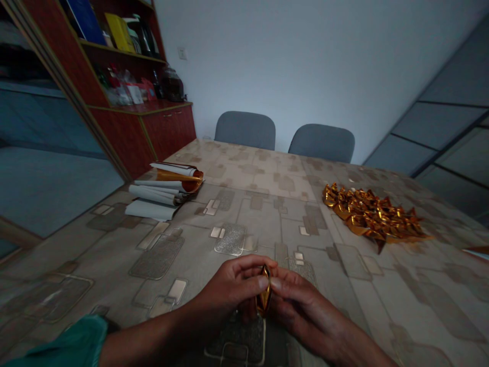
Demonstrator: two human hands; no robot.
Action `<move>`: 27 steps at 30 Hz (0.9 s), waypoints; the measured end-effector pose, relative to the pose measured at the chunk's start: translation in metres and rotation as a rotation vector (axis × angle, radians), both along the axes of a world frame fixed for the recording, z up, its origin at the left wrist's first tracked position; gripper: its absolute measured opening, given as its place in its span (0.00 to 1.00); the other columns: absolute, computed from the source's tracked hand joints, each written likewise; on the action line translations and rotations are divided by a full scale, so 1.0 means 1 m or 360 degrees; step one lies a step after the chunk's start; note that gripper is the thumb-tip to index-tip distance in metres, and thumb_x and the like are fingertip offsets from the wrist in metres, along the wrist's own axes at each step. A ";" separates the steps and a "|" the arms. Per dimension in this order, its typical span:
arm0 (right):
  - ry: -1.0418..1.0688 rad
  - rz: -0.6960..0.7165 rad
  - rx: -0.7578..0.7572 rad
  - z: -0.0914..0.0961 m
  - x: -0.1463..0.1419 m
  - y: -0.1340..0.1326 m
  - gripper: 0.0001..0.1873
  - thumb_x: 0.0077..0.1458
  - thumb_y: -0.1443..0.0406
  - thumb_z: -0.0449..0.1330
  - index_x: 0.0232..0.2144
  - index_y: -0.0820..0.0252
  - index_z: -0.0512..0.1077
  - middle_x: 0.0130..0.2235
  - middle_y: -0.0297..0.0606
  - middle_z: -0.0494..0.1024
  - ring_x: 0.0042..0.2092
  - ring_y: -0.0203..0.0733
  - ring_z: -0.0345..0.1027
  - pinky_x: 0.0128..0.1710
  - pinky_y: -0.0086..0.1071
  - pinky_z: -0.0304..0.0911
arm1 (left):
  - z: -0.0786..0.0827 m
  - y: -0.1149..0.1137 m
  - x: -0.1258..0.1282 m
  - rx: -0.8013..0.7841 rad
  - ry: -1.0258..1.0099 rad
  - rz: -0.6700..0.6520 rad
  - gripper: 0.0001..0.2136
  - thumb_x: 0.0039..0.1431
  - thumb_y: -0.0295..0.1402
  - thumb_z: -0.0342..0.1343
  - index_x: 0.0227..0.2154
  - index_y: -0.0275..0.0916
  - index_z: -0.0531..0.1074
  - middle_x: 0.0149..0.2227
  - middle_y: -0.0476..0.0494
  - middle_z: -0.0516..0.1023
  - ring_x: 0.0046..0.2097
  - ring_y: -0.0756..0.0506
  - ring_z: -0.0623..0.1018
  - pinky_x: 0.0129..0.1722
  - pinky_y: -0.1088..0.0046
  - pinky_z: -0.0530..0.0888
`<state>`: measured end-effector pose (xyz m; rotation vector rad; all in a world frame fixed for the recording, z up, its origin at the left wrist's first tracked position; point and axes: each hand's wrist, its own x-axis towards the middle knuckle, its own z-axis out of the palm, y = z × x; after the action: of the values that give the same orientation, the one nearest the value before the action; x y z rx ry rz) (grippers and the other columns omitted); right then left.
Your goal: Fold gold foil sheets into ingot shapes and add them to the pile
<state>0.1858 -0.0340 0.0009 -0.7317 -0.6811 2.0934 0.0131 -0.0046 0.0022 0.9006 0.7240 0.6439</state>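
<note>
A small folded piece of gold foil paper (264, 291) stands upright between my hands near the table's front edge. My left hand (229, 288) pinches it from the left, and my right hand (301, 306) pinches it from the right, their fingertips nearly meeting around it. Its lower part shows below the fingers, while the rest is partly hidden. Further right on the table lies a heap of similar folded gold foil pieces (370, 216). Neither hand touches the heap.
At the table's far left lie white paper rolls and sheets with a gold-backed roll (164, 191). The table has a beige patterned cover (160, 257). Behind it stand grey chairs (244, 130) and a red-brown wooden cabinet (168, 130).
</note>
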 end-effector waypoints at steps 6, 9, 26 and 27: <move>0.0001 -0.0027 0.0037 0.002 -0.002 -0.001 0.12 0.56 0.60 0.69 0.32 0.66 0.76 0.19 0.25 0.62 0.21 0.28 0.47 0.24 0.23 0.49 | 0.007 0.000 0.001 -0.0003 0.0045 0.0015 0.22 0.47 0.43 0.69 0.43 0.38 0.74 0.30 0.51 0.75 0.20 0.54 0.69 0.19 0.79 0.65; 0.0007 -0.0034 0.0013 0.002 -0.004 -0.002 0.14 0.55 0.59 0.70 0.27 0.65 0.74 0.19 0.25 0.62 0.21 0.28 0.47 0.22 0.22 0.48 | 0.010 0.001 0.004 0.0044 0.0187 0.0057 0.18 0.47 0.39 0.67 0.40 0.38 0.73 0.30 0.51 0.76 0.20 0.55 0.70 0.19 0.79 0.66; 0.0073 0.0000 -0.0043 0.003 -0.003 -0.001 0.14 0.52 0.64 0.71 0.38 0.68 0.78 0.27 0.32 0.70 0.25 0.29 0.59 0.30 0.23 0.59 | 0.008 -0.003 0.003 0.0046 0.0105 0.0023 0.21 0.51 0.46 0.66 0.42 0.37 0.74 0.26 0.52 0.74 0.20 0.53 0.70 0.18 0.79 0.66; 0.0071 0.0004 -0.0044 0.002 -0.003 -0.001 0.13 0.53 0.64 0.71 0.38 0.68 0.78 0.27 0.31 0.69 0.25 0.28 0.58 0.29 0.23 0.58 | 0.009 -0.004 0.003 0.0043 0.0109 0.0037 0.21 0.51 0.46 0.66 0.42 0.37 0.74 0.25 0.52 0.73 0.20 0.53 0.70 0.19 0.79 0.66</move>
<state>0.1827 -0.0346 0.0030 -0.6975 -0.6303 2.1190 0.0165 -0.0083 0.0108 0.9440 0.7892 0.6471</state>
